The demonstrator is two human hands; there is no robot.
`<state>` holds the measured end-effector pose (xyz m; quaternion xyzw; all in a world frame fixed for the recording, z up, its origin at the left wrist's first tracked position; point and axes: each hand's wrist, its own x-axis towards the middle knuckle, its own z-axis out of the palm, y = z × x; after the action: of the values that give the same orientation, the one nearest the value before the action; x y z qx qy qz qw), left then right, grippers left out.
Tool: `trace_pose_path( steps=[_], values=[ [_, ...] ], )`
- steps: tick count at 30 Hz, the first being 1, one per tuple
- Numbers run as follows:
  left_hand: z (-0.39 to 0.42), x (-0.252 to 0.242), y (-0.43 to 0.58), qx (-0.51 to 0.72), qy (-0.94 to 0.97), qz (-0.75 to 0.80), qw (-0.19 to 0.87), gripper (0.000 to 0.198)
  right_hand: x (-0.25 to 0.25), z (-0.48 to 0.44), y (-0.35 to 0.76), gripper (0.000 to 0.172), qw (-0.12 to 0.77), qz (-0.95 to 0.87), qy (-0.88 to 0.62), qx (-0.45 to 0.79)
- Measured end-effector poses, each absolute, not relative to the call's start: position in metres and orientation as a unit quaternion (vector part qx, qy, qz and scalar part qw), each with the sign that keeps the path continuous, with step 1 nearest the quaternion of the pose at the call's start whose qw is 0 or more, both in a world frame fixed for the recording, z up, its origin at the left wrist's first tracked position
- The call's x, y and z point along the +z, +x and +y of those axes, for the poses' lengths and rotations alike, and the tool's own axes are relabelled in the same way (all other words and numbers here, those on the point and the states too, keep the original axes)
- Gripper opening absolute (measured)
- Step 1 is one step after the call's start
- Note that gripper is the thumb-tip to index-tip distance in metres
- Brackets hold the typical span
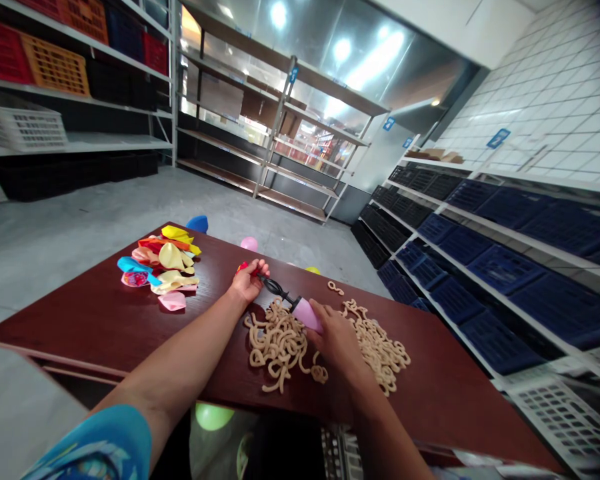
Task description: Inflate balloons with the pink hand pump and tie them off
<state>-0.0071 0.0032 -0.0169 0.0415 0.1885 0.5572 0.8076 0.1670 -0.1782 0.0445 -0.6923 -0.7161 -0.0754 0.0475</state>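
Note:
My right hand (336, 333) is wrapped round the pink barrel of a balloon pump (307, 313). The pump's black end points up and left, toward my left hand (250, 281). There, my left fingers are closed on a small red balloon (242, 267), mostly hidden by the hand, at the pump's tip. Beneath the pump lies a heap of tan, curled, ring-like pieces (279, 343). A second heap of such pieces (380, 350) spreads to the right of my right hand. Flat balloons (170, 257) in several colours are piled on the left of the table.
All this lies on a dark red-brown table (95, 313). A pink balloon (249, 244) shows past the far edge, and a green balloon (214, 417) below the near edge. Shelves with blue crates (500, 267) line the right; a shelf at left holds an orange crate (55, 65).

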Motion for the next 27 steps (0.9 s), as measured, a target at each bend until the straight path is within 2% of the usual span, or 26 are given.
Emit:
trace_pose_path(
  steps=[10, 16, 19, 22, 24, 27],
  values=[
    [-0.007, -0.017, 0.000, 0.535, 0.064, 0.189, 0.821, 0.015, 0.042, -0.168, 0.158, 0.061, 0.030, -0.705, -0.706, -0.065],
    [-0.004, -0.013, -0.010, 0.526, 0.077, 0.132, 0.836, 0.004, 0.044, -0.147, 0.156, 0.061, 0.034, -0.713, -0.698, -0.059],
    [0.000, -0.010, -0.017, 0.545, 0.049, 0.126, 0.828, 0.022, 0.040, -0.134, 0.157, 0.061, 0.047, -0.718, -0.692, -0.064],
    [0.003, -0.009, -0.020, 0.565, 0.027, 0.140, 0.813, 0.039, 0.032, -0.124, 0.156, 0.050, 0.048, -0.700, -0.708, -0.079],
    [0.003, -0.008, -0.021, 0.569, 0.027, 0.149, 0.809, 0.043, 0.026, -0.119, 0.156, 0.045, 0.051, -0.689, -0.718, -0.088],
    [0.003, -0.006, -0.022, 0.571, 0.041, 0.168, 0.802, 0.044, 0.018, -0.117, 0.159, 0.052, 0.079, -0.688, -0.715, -0.095]
  ],
)
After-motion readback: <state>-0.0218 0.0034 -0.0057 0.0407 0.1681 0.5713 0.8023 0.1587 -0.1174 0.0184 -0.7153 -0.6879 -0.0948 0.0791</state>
